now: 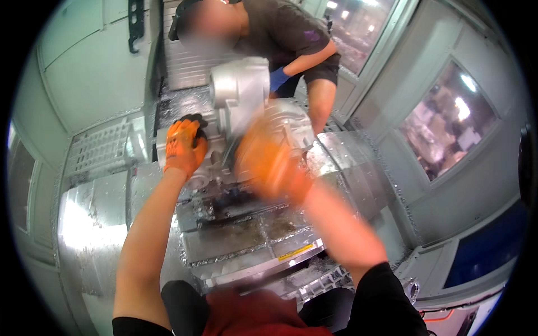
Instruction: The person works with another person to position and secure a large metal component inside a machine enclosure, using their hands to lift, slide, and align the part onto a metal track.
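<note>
A large silver-grey metal casting (242,84), with a round housing at its top, stands on the machine bed in front of me. My left hand (184,144), in an orange glove with black fingertips, is closed over the casting's left side. My right hand (266,162), in an orange glove too, is over the casting's near right part. Motion smears its fingers, so whether it holds anything is unclear. A dark, narrow shape beside it is too blurred to name. Behind the casting, another person's blue-gloved hand (277,79) is close to its far right side.
A person in a dark shirt (286,28) leans in from the far side. Wet metal covers (92,213) with shiny chips lie around the fixture. A slotted grate (98,147) is at left, a pale wall with a window (448,120) at right. A yellow label strip (295,252) marks the near edge.
</note>
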A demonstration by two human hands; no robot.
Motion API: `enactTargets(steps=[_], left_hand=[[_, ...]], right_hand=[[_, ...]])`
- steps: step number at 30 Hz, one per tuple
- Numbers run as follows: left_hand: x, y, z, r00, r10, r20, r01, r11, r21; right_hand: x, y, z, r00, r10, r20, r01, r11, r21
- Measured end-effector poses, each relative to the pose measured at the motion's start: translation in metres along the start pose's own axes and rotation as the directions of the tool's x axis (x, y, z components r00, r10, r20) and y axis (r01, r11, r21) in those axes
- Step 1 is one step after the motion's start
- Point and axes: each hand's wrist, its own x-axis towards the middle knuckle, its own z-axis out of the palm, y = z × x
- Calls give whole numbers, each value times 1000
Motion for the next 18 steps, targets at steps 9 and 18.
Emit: enactTargets(steps=[9,18], left_hand=[[-4,-17,-7,999,-1,44,2,999,-40],[-5,-5,-10,999,47,10,-47,999,15]], right_hand=[[103,-17,-132,964,240,113,-265,868,421],[-126,-56,-317,657,620,430,-703,297,646]])
